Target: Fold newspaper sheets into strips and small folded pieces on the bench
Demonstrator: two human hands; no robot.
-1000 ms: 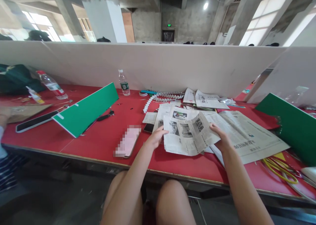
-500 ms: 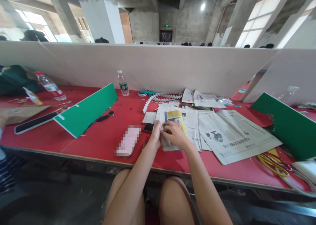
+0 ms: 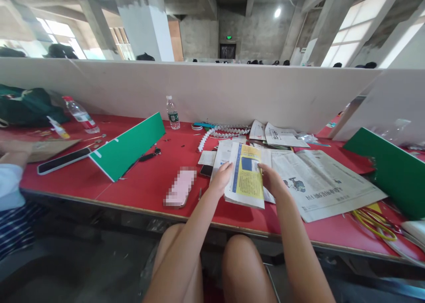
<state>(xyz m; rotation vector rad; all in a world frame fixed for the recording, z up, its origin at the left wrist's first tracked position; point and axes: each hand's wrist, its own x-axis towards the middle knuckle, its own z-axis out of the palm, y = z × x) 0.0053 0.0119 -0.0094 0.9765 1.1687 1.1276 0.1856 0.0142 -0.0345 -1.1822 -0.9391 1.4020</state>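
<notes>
Newsprint item: a folded newspaper point(image 3: 246, 181) with a yellow-and-blue printed panel facing up. It is lying at the near edge of the red table point(image 3: 146, 185), straight in front of the person and partly overlapping the loose sheets behind it.

Grip: the left hand point(image 3: 222, 179) is pinching the left long edge, with the fingers closed over the top. The right hand point(image 3: 272, 181) is gripping the right long edge in the same way, so both hands are closed on the paper.

Handling, as judged: the paper is looking light, thin, limp and easy to tear. The folded layers are giving it some body, but it is likely sagging if held by one corner. Holding both long edges, or along the fold, is looking soundest.

Materials and shapes nearby:
- Open newspaper point(image 3: 318, 183): a broad matte grey sheet, lying just to the right.
- Green board point(image 3: 128, 145): a stiff, smooth rectangle, leaning at a tilt.
- Water bottle point(image 3: 172, 112): clear plastic, standing upright by the white partition point(image 3: 212, 90).
- Pleated paper chain point(image 3: 226, 130): white and zigzag, lying behind the papers.
- Yellow loops point(image 3: 375, 223): glossy, at far right; what they are cannot be told.
- A co-worker's sleeve point(image 3: 9, 185) is showing at far left.
</notes>
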